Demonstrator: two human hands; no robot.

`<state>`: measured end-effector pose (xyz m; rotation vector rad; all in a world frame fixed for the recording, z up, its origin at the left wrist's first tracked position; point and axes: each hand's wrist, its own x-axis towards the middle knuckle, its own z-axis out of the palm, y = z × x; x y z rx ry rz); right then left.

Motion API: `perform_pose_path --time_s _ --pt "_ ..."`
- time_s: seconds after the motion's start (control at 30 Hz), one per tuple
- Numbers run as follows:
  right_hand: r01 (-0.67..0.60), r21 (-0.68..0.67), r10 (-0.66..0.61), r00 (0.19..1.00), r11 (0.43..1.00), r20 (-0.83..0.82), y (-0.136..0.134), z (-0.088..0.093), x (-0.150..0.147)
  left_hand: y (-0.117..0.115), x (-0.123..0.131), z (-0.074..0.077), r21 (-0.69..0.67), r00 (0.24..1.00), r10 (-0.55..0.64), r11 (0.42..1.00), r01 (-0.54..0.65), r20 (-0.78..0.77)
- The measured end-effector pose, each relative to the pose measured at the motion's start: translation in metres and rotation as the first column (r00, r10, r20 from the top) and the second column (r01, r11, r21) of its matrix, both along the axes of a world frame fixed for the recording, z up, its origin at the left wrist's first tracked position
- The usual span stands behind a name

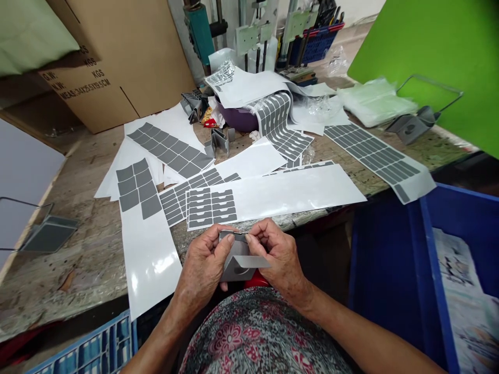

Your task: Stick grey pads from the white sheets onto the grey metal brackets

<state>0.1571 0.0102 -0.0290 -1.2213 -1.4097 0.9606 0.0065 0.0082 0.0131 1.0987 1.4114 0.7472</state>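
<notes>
Left grip: the left hand (205, 262) is closed on the left side of a grey folded piece (237, 265), with the thumb pressed along its upper edge and the fingers curled behind it, out of sight.

Right grip: the right hand (278, 254) pinches the same piece near its upper right corner, between thumb and bent forefinger; the other fingers curl in beside it.

Held piece: it sits between the hands, just above the lap, and its lower face shows an oval cut-out. The fingers cover most of its top edge, so I cannot tell whether anything small lies between the fingertips.

Hidden: a red object (255, 279) shows just below the piece. The piece and hands cover most of it, so its kind is unclear.

Bench: a worn, speckled wooden bench (78, 265) runs ahead of the hands. Its near edge passes just beyond the fingers.

Sheets: white backing sheets (273, 195) lie overlapping on the bench, carrying rows of grey labels (212, 208); one sheet lies just beyond the hands.

Further back: a purple bowl (241, 117) is partly buried under curling sheets. Beside it stand similar grey folded pieces (217, 143).

Right side: a blue crate (440, 270) sits below the bench edge, cut off by the frame, holding printed paper.
</notes>
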Motion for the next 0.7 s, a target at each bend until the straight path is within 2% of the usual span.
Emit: perform_pose_path --time_s 0.23,0.7 --pt "0.001 0.017 -0.002 1.000 1.000 0.019 0.0012 0.0018 -0.0016 -0.0015 -0.0019 0.0040 -0.019 1.000 0.006 1.000 -0.006 -0.019" --pt "0.011 0.166 -0.029 0.994 0.986 0.110 0.0027 -0.0007 -0.0042 -0.0024 -0.0054 0.0058 -0.008 1.000 -0.003 1.000 0.003 -0.015"
